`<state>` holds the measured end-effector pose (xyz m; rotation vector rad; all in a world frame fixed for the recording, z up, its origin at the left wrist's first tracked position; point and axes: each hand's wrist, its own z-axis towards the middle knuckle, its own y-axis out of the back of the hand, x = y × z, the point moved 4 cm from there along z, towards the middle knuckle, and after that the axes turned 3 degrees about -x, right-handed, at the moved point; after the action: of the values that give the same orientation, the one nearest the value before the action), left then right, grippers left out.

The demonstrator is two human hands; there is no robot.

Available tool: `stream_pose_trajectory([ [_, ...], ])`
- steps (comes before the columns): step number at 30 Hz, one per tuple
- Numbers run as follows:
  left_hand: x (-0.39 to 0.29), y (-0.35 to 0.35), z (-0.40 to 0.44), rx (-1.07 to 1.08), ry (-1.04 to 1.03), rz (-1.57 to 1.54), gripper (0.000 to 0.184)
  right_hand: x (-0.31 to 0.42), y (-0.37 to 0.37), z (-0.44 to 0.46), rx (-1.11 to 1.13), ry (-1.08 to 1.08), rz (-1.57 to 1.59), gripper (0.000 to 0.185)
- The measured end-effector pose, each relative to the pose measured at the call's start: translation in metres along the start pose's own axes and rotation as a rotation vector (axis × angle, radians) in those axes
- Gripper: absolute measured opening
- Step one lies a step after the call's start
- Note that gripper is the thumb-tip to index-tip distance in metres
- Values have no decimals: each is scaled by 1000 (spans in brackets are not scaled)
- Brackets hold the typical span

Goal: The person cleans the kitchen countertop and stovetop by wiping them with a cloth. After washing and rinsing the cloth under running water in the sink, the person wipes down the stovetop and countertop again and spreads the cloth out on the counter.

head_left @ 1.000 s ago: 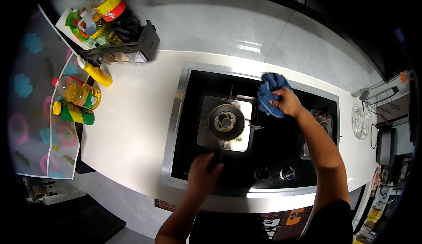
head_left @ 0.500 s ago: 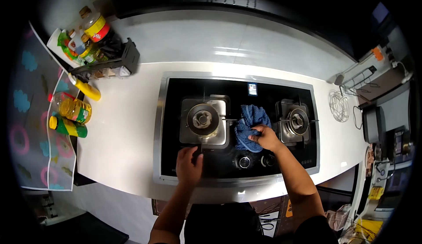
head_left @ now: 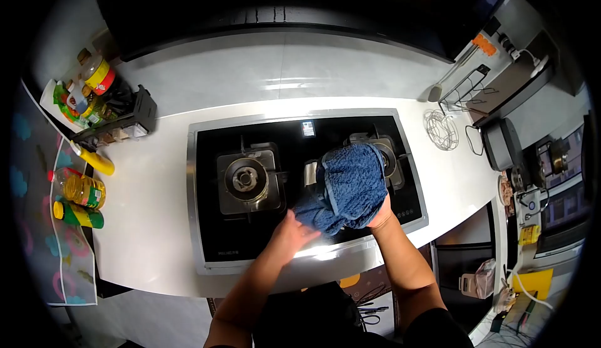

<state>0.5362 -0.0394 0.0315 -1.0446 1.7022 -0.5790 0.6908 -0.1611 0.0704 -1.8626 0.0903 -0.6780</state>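
A blue cloth [head_left: 354,182] is held up over the black glass gas hob [head_left: 231,241], opened out and hiding part of the right burner [head_left: 387,158]. My right hand [head_left: 382,213] grips it from the right side, its fingers mostly behind the fabric. At the cloth's lower left corner is my left hand [head_left: 293,236], blurred, with its fingers at the edge of the fabric; whether they close on it is unclear. The left burner [head_left: 246,179], with its round ring, lies bare to the left of the cloth.
On the left stand a yellow spray bottle [head_left: 94,159], an oil bottle [head_left: 84,189], a green bottle [head_left: 81,214] and a black rack [head_left: 141,113] of bottles. A wire rack [head_left: 441,130] lies right of the hob. A dark hood [head_left: 263,19] hangs above.
The cloth has been lifted off the hob and spread out, with my right hand now partly behind it. My left hand has moved right to the cloth. The view has shifted right.
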Motion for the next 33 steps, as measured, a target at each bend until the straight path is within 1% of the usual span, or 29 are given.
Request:
stream_pose_trajectory([
  [2,-2,-14,12,180,24,-194,76,-1,1,-8,24,17,-10,52],
  [5,-20,-29,19,207,-105,-214,69,3,3,-20,74,50,-13,56],
  [6,-31,-35,17,211,-144,-254,58,5,3,-23,84,57,-19,56],
  [7,-33,-30,20,170,-163,-331,47,8,2,-25,95,64,-25,57],
  [9,-44,-33,18,18,-291,-92,40,12,-1,-29,99,67,-42,57],
  [12,-53,-32,20,-24,-348,-88,37,12,10,-32,42,88,-122,55],
  [13,-57,-34,19,-25,-351,-96,36,13,13,-33,34,100,-147,55],
  [17,-70,-34,19,-12,-376,-110,33,16,9,-34,-15,35,24,53],
  [18,-71,-34,20,-10,-367,-104,33,15,10,-33,-6,51,28,55],
  [22,-79,-36,25,-29,-375,-114,31,11,10,-33,-95,54,-3,56],
  [25,-87,-43,25,29,-404,-40,28,5,22,-30,-68,-50,-66,63],
  [26,-81,-42,25,1,-411,220,27,-1,23,-31,-118,-55,-114,72],
  [27,-74,-51,26,78,-504,545,29,-6,15,-30,-93,-91,-122,75],
  [28,-71,-66,26,180,-707,1000,32,-11,8,-30,-65,-129,-131,79],
  [29,-62,-78,23,222,-765,1362,36,-16,5,-28,-35,-167,-140,82],
  [30,-52,-86,18,274,-715,1533,42,-19,11,-23,-65,-142,-267,94],
  [31,-40,-84,21,284,-640,1614,48,-24,4,-17,-122,-117,-206,76],
  [33,-36,-79,11,309,-699,1678,45,-26,32,-3,-413,-208,-339,49],
])
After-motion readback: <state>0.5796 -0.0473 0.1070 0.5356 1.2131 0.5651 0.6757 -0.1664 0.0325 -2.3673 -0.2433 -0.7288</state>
